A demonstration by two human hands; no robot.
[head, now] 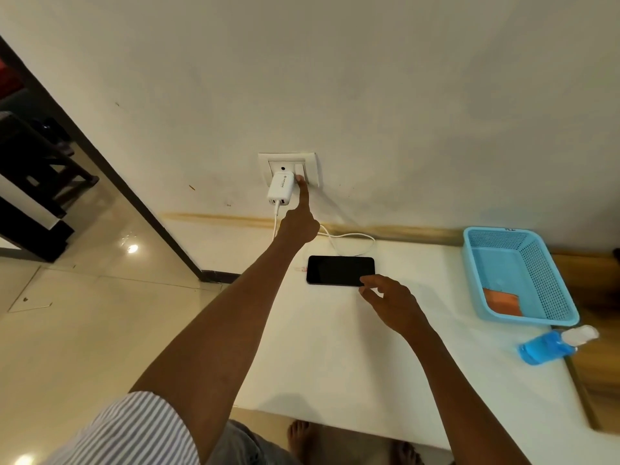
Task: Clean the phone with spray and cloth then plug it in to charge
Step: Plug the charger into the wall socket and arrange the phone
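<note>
A black phone (pixel 339 269) lies flat, screen dark, on the white table (pixel 335 357). A white cable (pixel 349 238) runs from its far right corner up to a white charger (pixel 281 190) plugged into the wall socket plate (pixel 288 167). My left hand (pixel 298 219) reaches up, index finger touching the switch (pixel 299 170) beside the charger. My right hand (pixel 391 302) hovers at the phone's near right corner, fingers apart, fingertips at its edge. A blue spray bottle (pixel 553 345) lies on its side at the right. An orange cloth (pixel 503 302) sits in the blue basket (pixel 536 256).
The blue mesh basket stands at the table's far right by the wall. A wooden surface (pixel 597 364) borders the table on the right. Left of the table is a shiny tiled floor (pixel 84 313) with dark furniture (pixel 33 182). My bare feet (pixel 302 437) show below the table's edge.
</note>
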